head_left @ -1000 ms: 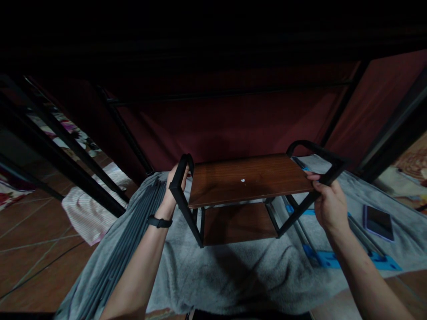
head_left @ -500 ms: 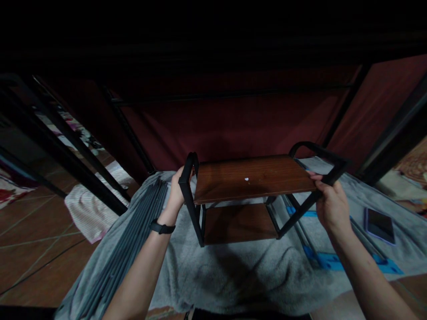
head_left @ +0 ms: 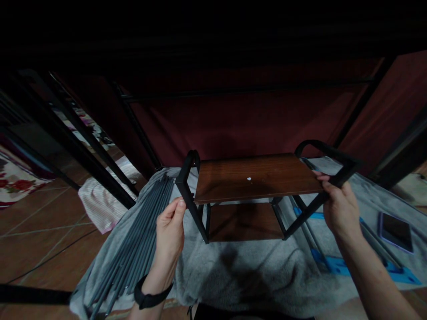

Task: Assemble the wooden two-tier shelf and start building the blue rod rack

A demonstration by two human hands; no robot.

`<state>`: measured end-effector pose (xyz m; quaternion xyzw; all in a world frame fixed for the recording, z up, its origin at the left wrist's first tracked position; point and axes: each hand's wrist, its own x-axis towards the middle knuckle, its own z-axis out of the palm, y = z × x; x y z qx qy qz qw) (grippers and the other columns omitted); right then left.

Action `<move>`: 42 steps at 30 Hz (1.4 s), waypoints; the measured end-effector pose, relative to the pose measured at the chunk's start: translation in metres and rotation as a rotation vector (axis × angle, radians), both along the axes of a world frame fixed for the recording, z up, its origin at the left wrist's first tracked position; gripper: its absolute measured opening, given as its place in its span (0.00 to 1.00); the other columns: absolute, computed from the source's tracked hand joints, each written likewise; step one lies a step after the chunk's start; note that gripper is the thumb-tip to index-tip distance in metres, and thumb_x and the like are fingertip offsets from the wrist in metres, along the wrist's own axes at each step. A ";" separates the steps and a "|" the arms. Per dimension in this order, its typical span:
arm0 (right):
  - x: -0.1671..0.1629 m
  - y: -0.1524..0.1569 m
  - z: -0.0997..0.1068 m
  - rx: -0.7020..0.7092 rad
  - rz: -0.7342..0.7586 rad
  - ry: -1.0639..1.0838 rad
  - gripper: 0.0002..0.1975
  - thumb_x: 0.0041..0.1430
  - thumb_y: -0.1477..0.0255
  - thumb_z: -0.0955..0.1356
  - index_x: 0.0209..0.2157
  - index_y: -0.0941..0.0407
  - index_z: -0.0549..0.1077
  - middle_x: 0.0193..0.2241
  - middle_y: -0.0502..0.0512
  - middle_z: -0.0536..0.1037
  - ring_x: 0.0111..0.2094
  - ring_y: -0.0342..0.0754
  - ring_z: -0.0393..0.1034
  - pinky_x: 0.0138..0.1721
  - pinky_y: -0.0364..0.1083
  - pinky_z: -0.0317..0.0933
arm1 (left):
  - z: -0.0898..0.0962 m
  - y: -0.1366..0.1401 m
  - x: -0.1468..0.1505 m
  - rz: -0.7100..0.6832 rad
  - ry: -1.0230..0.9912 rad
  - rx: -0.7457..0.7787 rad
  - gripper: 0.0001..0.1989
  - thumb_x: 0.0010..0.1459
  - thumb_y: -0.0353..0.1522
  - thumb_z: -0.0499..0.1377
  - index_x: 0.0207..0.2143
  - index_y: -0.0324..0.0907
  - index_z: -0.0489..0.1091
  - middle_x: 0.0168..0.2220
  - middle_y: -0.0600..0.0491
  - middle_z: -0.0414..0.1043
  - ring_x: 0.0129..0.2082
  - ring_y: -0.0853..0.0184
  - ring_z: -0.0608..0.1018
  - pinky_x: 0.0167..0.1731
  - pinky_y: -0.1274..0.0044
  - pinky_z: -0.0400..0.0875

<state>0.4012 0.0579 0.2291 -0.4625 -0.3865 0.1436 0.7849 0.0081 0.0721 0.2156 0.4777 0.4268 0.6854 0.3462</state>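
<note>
Currently clamps the right hand (head_left: 342, 211) onto the right side of the wooden rack (head_left: 256, 178) and pinches the left hand (head_left: 170, 229) together just beside its left leg (head_left: 194, 214).

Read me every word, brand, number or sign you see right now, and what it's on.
No readable words, brands, numbers or signs.
Small white mark on the upper brown board: too small to tell if it's print.
Phone: dark, nothing legible.
Black wristband: no lettering visible.
</note>
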 end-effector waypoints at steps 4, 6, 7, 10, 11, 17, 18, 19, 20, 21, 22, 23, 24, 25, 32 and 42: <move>-0.002 0.000 0.000 0.033 0.020 0.022 0.10 0.51 0.64 0.73 0.35 0.52 0.77 0.42 0.52 0.81 0.53 0.55 0.72 0.65 0.57 0.52 | 0.003 -0.004 0.005 0.124 0.121 0.028 0.14 0.63 0.44 0.62 0.42 0.45 0.79 0.40 0.53 0.80 0.43 0.65 0.78 0.49 0.74 0.71; -0.002 -0.002 0.000 0.049 0.021 0.035 0.09 0.51 0.66 0.73 0.35 0.54 0.77 0.42 0.53 0.80 0.52 0.54 0.72 0.65 0.56 0.52 | 0.008 -0.009 0.009 0.160 0.225 0.035 0.14 0.64 0.44 0.60 0.42 0.45 0.79 0.40 0.53 0.79 0.42 0.64 0.78 0.47 0.74 0.71; -0.002 -0.004 0.000 0.050 0.012 0.038 0.09 0.51 0.66 0.73 0.35 0.54 0.76 0.42 0.53 0.80 0.52 0.54 0.72 0.65 0.56 0.52 | 0.011 -0.012 0.012 0.170 0.266 0.042 0.15 0.64 0.44 0.59 0.43 0.45 0.78 0.40 0.52 0.79 0.42 0.64 0.78 0.46 0.74 0.71; 0.002 -0.006 0.000 0.037 -0.030 0.042 0.09 0.51 0.66 0.72 0.35 0.53 0.76 0.41 0.52 0.80 0.52 0.54 0.71 0.66 0.56 0.52 | 0.015 -0.014 0.019 0.169 0.304 0.072 0.15 0.65 0.44 0.58 0.44 0.45 0.77 0.40 0.52 0.78 0.42 0.63 0.78 0.45 0.74 0.71; 0.003 -0.007 0.001 0.039 -0.034 0.048 0.09 0.50 0.66 0.72 0.35 0.53 0.75 0.41 0.51 0.80 0.52 0.54 0.72 0.66 0.57 0.52 | 0.016 -0.013 0.021 0.156 0.298 0.076 0.15 0.65 0.44 0.58 0.43 0.45 0.77 0.39 0.52 0.78 0.41 0.64 0.77 0.44 0.74 0.71; 0.007 -0.003 0.003 0.072 -0.028 0.084 0.09 0.48 0.69 0.71 0.34 0.52 0.74 0.40 0.51 0.80 0.51 0.53 0.72 0.65 0.56 0.53 | 0.017 -0.005 0.028 0.096 0.184 0.062 0.12 0.62 0.43 0.62 0.41 0.45 0.74 0.34 0.55 0.75 0.36 0.67 0.76 0.40 0.76 0.70; 0.007 -0.003 0.004 0.074 -0.028 0.085 0.09 0.48 0.69 0.71 0.34 0.53 0.74 0.40 0.51 0.81 0.51 0.53 0.72 0.65 0.56 0.53 | 0.017 -0.005 0.028 0.114 0.186 0.063 0.12 0.62 0.43 0.62 0.40 0.45 0.74 0.34 0.55 0.74 0.36 0.67 0.75 0.40 0.77 0.70; 0.007 -0.002 0.004 0.078 -0.026 0.085 0.09 0.48 0.69 0.72 0.34 0.53 0.75 0.40 0.51 0.81 0.51 0.53 0.72 0.65 0.56 0.53 | 0.017 -0.005 0.027 0.136 0.201 0.062 0.11 0.62 0.42 0.62 0.39 0.44 0.74 0.34 0.55 0.74 0.36 0.67 0.75 0.40 0.77 0.69; 0.006 -0.002 0.004 0.084 -0.025 0.084 0.09 0.48 0.69 0.72 0.34 0.53 0.75 0.40 0.51 0.81 0.51 0.53 0.73 0.65 0.56 0.53 | 0.018 -0.006 0.026 0.154 0.224 0.057 0.11 0.63 0.42 0.61 0.37 0.44 0.74 0.33 0.55 0.73 0.35 0.67 0.74 0.39 0.77 0.68; 0.006 -0.002 0.004 0.090 -0.023 0.082 0.09 0.48 0.69 0.72 0.34 0.53 0.75 0.39 0.51 0.81 0.51 0.53 0.73 0.65 0.56 0.53 | 0.018 -0.007 0.025 0.160 0.248 0.046 0.12 0.63 0.42 0.61 0.35 0.44 0.74 0.31 0.55 0.72 0.33 0.68 0.73 0.38 0.77 0.67; 0.005 -0.002 0.004 0.095 -0.024 0.083 0.09 0.48 0.69 0.72 0.34 0.53 0.75 0.39 0.51 0.81 0.51 0.53 0.73 0.65 0.56 0.53 | 0.018 -0.008 0.024 0.158 0.269 0.034 0.12 0.63 0.43 0.61 0.34 0.43 0.74 0.30 0.56 0.71 0.32 0.68 0.71 0.36 0.77 0.66; 0.005 -0.002 0.005 0.096 -0.027 0.086 0.09 0.48 0.69 0.71 0.34 0.53 0.75 0.39 0.51 0.81 0.51 0.53 0.73 0.65 0.56 0.52 | 0.018 -0.008 0.023 0.148 0.289 0.022 0.13 0.63 0.43 0.61 0.33 0.43 0.74 0.28 0.56 0.70 0.30 0.69 0.70 0.34 0.77 0.65; 0.005 -0.003 0.005 0.094 -0.029 0.088 0.08 0.48 0.70 0.71 0.34 0.53 0.74 0.39 0.51 0.81 0.51 0.53 0.73 0.65 0.56 0.53 | 0.017 -0.008 0.022 0.138 0.302 0.020 0.13 0.63 0.43 0.61 0.33 0.43 0.74 0.27 0.57 0.69 0.29 0.69 0.69 0.33 0.77 0.64; 0.004 -0.003 0.005 0.088 -0.032 0.089 0.08 0.48 0.70 0.71 0.34 0.53 0.74 0.39 0.51 0.81 0.51 0.53 0.73 0.65 0.56 0.53 | 0.017 -0.008 0.021 0.132 0.304 0.025 0.13 0.63 0.42 0.61 0.33 0.43 0.74 0.27 0.57 0.68 0.28 0.69 0.68 0.32 0.77 0.63; 0.005 -0.002 0.005 0.114 -0.011 0.084 0.08 0.49 0.72 0.71 0.34 0.55 0.73 0.40 0.54 0.81 0.50 0.52 0.73 0.64 0.54 0.54 | 0.014 -0.009 0.025 0.087 0.166 0.074 0.10 0.62 0.39 0.64 0.43 0.45 0.77 0.29 0.57 0.69 0.30 0.70 0.70 0.33 0.78 0.65; 0.005 -0.001 0.004 0.103 -0.034 0.050 0.07 0.48 0.70 0.70 0.33 0.52 0.75 0.39 0.51 0.82 0.51 0.53 0.74 0.65 0.57 0.53 | 0.013 -0.002 0.027 0.008 -0.102 0.066 0.10 0.55 0.38 0.70 0.36 0.43 0.78 0.26 0.59 0.69 0.26 0.74 0.68 0.30 0.81 0.63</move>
